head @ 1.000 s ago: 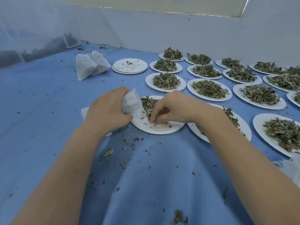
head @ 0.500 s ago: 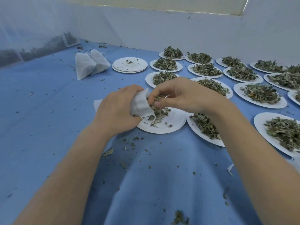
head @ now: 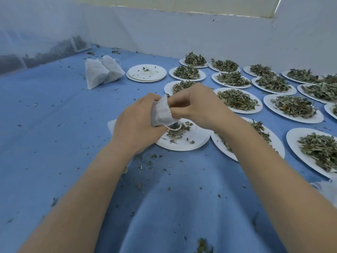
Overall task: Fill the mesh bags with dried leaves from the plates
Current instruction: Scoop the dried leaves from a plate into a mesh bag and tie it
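Holding the mesh bag point(head: 161, 114) above the near plate point(head: 184, 141), my left hand point(head: 135, 125) has its grip clenched round the bag's body, mouth facing right. My right hand point(head: 196, 105) pinches at that mouth, apparently pushing dried leaves point(head: 176, 131) in; the fingertips are hidden, so I cannot confirm what they hold. Risks: a tight left grip may collapse the opening and shed leaves onto the plate or the blue bench point(head: 54, 125), already littered with crumbs. The drawstring loop point(head: 175, 127) dangling below could snag loose leaves. Forcing brittle leaves may crush them.
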Tool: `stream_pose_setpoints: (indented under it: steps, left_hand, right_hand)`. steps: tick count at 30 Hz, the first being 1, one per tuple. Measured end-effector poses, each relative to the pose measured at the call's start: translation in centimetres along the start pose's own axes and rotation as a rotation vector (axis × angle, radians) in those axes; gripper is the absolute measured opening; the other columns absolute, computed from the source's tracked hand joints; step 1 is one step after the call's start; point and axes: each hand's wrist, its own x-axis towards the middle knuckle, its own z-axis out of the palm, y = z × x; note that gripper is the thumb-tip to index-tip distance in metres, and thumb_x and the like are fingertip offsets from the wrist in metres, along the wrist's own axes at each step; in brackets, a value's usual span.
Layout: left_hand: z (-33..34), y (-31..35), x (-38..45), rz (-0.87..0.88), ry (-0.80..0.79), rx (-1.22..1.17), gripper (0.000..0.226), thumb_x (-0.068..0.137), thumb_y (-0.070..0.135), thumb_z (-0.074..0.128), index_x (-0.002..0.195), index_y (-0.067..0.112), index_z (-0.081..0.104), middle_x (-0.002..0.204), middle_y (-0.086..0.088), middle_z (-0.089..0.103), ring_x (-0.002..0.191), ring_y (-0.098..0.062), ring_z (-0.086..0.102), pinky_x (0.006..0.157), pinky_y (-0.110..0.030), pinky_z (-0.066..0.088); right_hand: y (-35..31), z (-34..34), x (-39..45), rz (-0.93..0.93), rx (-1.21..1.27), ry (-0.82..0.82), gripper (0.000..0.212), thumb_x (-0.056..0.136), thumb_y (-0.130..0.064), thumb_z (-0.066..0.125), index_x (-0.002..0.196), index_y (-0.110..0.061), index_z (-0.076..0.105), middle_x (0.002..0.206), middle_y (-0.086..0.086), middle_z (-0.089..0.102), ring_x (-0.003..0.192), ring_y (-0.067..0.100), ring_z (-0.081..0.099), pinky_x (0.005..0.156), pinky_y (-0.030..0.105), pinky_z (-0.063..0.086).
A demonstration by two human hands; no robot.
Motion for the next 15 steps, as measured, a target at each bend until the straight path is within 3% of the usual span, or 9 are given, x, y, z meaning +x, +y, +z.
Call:
stream_pose_setpoints:
  steps: [3, 4, 6, 8, 10, 15]
  left_hand:
    - [0.0, 0.0, 0.0, -0.002, 0.02, -0.028, 0.049, 0.068, 0.025, 0.068, 0.115, 0.02, 0.051, 0.093, 0.009, 0.054, 0.083, -0.02, 0.052, 0.069, -0.034, 0.043]
    - [0.0, 0.0, 0.0, -0.007, 0.021, -0.029, 0.049, 0.068, 0.026, 0.067, 0.115, 0.02, 0.052, 0.092, 0.009, 0.053, 0.083, -0.02, 0.052, 0.068, -0.034, 0.043]
    - [0.0, 0.0, 0.1, -0.014, 0.016, -0.025, 0.049, 0.067, 0.028, 0.065, 0.114, 0.02, 0.052, 0.091, 0.009, 0.054, 0.082, -0.02, 0.052, 0.069, -0.035, 0.044]
    - [-0.1, -0.1, 0.1, -0.013, 0.011, -0.023, 0.047, 0.067, 0.029, 0.065, 0.112, 0.021, 0.052, 0.091, 0.008, 0.056, 0.083, -0.021, 0.054, 0.069, -0.038, 0.046]
    - [-0.1, 0.0, 0.1, -0.012, -0.005, -0.02, 0.047, 0.066, 0.031, 0.065, 0.11, 0.021, 0.052, 0.092, 0.007, 0.057, 0.084, -0.021, 0.054, 0.07, -0.039, 0.046]
    - [0.0, -0.1, 0.0, -0.007, -0.033, 0.024, 0.042, 0.068, 0.03, 0.067, 0.106, 0.02, 0.051, 0.088, 0.008, 0.053, 0.085, -0.023, 0.054, 0.068, -0.036, 0.043]
  right_hand:
    - [0.0, -0.7, -0.1, -0.045, -0.046, -0.162, 0.021, 0.09, -0.01, 0.055, 0.098, 0.006, 0.065, 0.097, 0.025, 0.062, 0.088, 0.037, 0.053, 0.078, 0.043, 0.046]
    - [-0.1, -0.8, -0.2, -0.055, -0.051, -0.208, 0.021, 0.092, -0.011, 0.053, 0.103, 0.0, 0.066, 0.101, 0.019, 0.064, 0.095, 0.034, 0.055, 0.085, 0.044, 0.045]
    - [-0.2, -1.0, -0.3, -0.052, -0.041, -0.25, 0.028, 0.092, -0.01, 0.051, 0.114, -0.015, 0.067, 0.108, 0.002, 0.068, 0.095, 0.018, 0.059, 0.088, 0.032, 0.047]
    - [-0.4, -0.8, -0.2, -0.047, -0.025, -0.174, 0.036, 0.087, -0.007, 0.054, 0.116, -0.023, 0.066, 0.108, -0.009, 0.069, 0.095, 0.002, 0.06, 0.085, 0.016, 0.047]
    - [-0.5, -0.4, -0.1, -0.047, -0.037, -0.033, 0.036, 0.079, -0.003, 0.057, 0.107, -0.022, 0.069, 0.099, -0.01, 0.07, 0.087, -0.003, 0.061, 0.077, 0.005, 0.044]
    - [-0.5, 1.5, 0.2, 0.056, 0.111, 0.251, 0.024, 0.072, 0.0, 0.065, 0.084, -0.021, 0.062, 0.072, -0.008, 0.065, 0.064, 0.001, 0.06, 0.069, 0.013, 0.049]
